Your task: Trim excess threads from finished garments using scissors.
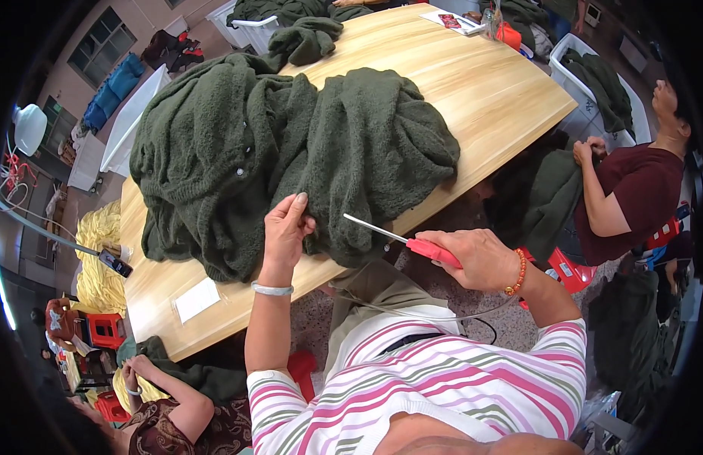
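My right hand (476,258) is closed round the red handle of a screwdriver-like tool (435,252). Its thin pale shaft points up and left, toward my left hand, with the tip free of the cloth. Thumb and forefinger of my left hand (285,231) are pinched together; whatever they hold, if anything, I cannot make out. Just beyond both hands, dark green knitted garments (374,136) lie heaped on the table's near part. The left heap (207,144) shows a ribbed edge and several small buttons.
The wooden table (488,83) slants up to the right. A white paper (197,300) lies near its left front edge. White bins (594,114) with green garments stand beyond. One person (632,182) sits at right, another (169,409) at lower left, both handling green cloth.
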`<state>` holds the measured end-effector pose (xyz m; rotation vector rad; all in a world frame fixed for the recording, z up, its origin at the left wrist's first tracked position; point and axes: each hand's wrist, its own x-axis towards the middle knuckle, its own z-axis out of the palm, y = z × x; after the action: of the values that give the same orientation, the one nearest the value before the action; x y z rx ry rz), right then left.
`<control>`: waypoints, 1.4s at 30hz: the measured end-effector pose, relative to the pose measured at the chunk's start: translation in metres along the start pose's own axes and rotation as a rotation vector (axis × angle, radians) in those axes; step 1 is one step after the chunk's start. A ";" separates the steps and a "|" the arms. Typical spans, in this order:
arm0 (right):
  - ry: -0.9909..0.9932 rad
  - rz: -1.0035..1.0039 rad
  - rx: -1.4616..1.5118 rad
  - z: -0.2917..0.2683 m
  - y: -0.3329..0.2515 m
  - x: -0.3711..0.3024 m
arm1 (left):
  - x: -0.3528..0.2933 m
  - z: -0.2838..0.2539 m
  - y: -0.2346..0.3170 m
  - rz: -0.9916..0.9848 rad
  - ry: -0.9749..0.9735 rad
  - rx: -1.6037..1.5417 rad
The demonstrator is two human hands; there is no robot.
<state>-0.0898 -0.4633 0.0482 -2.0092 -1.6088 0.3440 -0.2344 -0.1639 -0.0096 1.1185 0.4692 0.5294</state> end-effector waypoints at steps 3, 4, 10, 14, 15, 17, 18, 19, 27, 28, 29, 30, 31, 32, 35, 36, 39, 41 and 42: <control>-0.142 0.034 -0.039 -0.010 -0.013 0.007 | 0.001 0.002 -0.009 0.133 0.073 0.165; -0.168 0.056 -0.056 -0.012 -0.015 0.008 | -0.001 0.000 -0.012 0.107 0.056 0.132; 0.044 0.103 0.002 -0.018 0.005 0.003 | -0.028 0.033 -0.037 0.451 0.008 0.916; 0.089 0.177 -0.015 -0.019 0.013 -0.002 | -0.029 0.073 -0.036 0.525 0.002 1.607; 0.096 0.201 -0.023 -0.017 0.016 -0.003 | -0.018 0.074 -0.037 0.523 0.007 1.609; 0.107 0.199 -0.013 -0.014 0.020 -0.004 | 0.007 0.072 -0.043 0.629 0.101 1.854; 0.123 0.205 -0.006 -0.014 0.022 -0.005 | 0.016 0.070 -0.040 0.624 0.050 1.801; 0.122 0.200 -0.004 -0.014 0.024 -0.006 | 0.025 0.067 -0.034 0.619 0.001 1.747; 0.300 0.233 0.072 -0.022 0.051 -0.016 | 0.052 0.050 0.094 0.499 -0.053 0.287; 0.317 0.220 0.091 -0.022 0.050 -0.014 | 0.047 0.048 0.114 0.511 -0.028 0.227; 0.314 0.215 0.092 -0.022 0.050 -0.011 | 0.039 0.046 0.135 0.483 0.021 0.240; 0.320 0.226 0.144 -0.022 0.048 -0.009 | 0.031 0.050 0.152 0.487 0.075 0.127; 0.325 0.238 0.195 -0.022 0.047 -0.008 | 0.029 0.045 0.164 0.536 0.176 0.125; 0.328 0.235 0.201 -0.021 0.046 -0.007 | 0.030 0.025 0.179 0.548 0.118 0.126; 0.319 0.206 0.216 -0.015 0.045 0.001 | 0.032 -0.013 0.222 0.617 0.073 -0.046; 0.329 0.198 0.228 -0.012 0.044 0.002 | 0.037 -0.037 0.234 0.709 -0.023 -0.107; 0.325 0.189 0.237 -0.009 0.044 0.005 | 0.010 -0.058 0.272 0.851 -0.136 0.015; 0.333 0.213 0.284 -0.009 0.041 0.005 | -0.018 -0.048 0.293 1.054 0.067 0.141; 0.317 0.209 0.277 -0.010 0.039 0.007 | -0.043 -0.044 0.301 0.952 -0.322 0.030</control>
<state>-0.0508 -0.4643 0.0356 -1.9080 -1.0991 0.2894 -0.3429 -0.0568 0.2573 1.3968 -0.3803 1.1381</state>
